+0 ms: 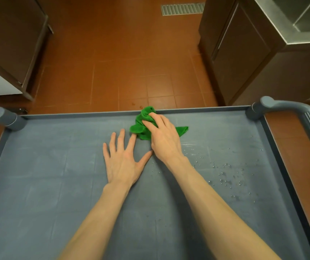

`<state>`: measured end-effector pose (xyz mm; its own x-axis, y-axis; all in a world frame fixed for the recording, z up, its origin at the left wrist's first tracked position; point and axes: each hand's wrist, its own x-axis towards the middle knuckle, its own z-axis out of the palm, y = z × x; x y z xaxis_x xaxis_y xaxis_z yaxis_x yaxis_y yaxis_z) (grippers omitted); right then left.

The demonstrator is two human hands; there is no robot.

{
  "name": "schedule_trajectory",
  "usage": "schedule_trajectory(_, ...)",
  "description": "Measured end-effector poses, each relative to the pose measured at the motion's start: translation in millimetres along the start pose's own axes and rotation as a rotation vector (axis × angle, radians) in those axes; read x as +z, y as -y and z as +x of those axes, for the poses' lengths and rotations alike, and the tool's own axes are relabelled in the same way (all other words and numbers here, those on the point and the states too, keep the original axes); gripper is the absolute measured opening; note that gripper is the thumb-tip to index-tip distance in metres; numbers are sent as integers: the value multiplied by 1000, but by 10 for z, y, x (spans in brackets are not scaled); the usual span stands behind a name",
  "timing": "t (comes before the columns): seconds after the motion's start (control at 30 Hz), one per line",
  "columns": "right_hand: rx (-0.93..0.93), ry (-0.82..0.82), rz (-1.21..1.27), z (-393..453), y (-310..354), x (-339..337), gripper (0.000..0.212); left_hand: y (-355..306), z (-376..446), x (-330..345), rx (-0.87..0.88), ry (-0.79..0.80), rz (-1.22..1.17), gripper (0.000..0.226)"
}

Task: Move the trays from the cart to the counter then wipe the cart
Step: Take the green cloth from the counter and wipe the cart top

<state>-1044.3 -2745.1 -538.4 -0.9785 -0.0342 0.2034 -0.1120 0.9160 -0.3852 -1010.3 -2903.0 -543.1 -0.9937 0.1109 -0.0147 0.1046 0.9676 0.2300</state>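
The grey cart fills the lower part of the view, its flat top shelf bare of trays. A crumpled green cloth lies on the shelf near the far rim. My right hand lies on the cloth with its fingers curled into the folds, gripping it. My left hand rests flat on the shelf just left of the cloth, fingers spread, index fingertip touching the cloth's edge. No trays are in view.
Water droplets speckle the right half of the shelf. Grey cart handles stand at the far left and far right corners. Brown cabinets flank the red tile floor; a steel sink counter is at top right.
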Motion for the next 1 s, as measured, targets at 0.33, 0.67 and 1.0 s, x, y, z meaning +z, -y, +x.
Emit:
schedule_trajectory(0.33,274,-146,-127,-518,-1510,-773,50,-1,7,-41,-25,30,-29,89)
schedule_trajectory(0.67,376,-193,-217,-1094,-2152,-1134,45,-60,-3,-48,-37,24,-15,90)
schedule_trajectory(1.0,376,-273,20,-1362,-1447,-806,47,-97,-26,-71,-38,49,4,89)
